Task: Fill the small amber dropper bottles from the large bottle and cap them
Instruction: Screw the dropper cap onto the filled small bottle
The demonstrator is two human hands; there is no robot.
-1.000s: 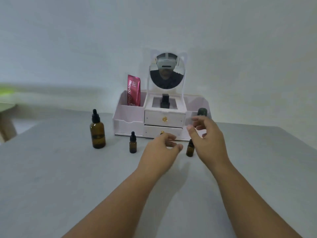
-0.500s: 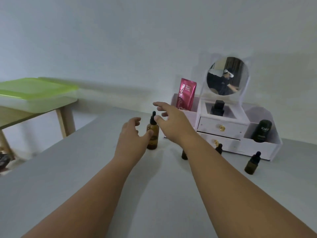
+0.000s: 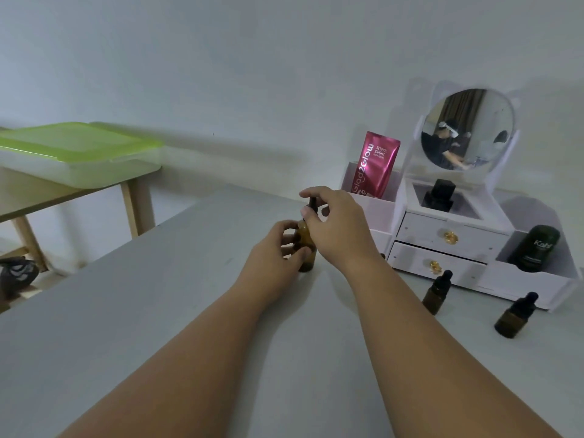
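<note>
The grey table [image 3: 158, 311] spreads beneath the grip on every side, and the white organiser [image 3: 452, 235] with its round mirror stands to the right of the grip and a little beyond it, against the wall. At the grip itself, the left hand [image 3: 273, 251] wraps the body of the large bottle [image 3: 307, 262] from the left, thumb across the near face. The right hand [image 3: 339, 224] comes over from the right and pinches the dropper cap [image 3: 313, 203] between thumb and forefinger. Both hands are closed on the one bottle, which stands upright on the table. Two small dropper bottles, one nearer the grip [image 3: 437, 294] and one farther right [image 3: 513, 317], stand capped in front of the organiser, well apart from the hands. A third may sit behind the right forearm, but the arm hides that spot too much to say. The step in hand looks to be unscrewing the cap. To do it well, the left hand should press the glass down firmly so that only the cap turns. The right should twist from the collar rather than squeeze the rubber bulb, which would push liquid out of the pipette. Once loose, the cap wants lifting straight up, since the tube inside could knock the neck and drip.
</note>
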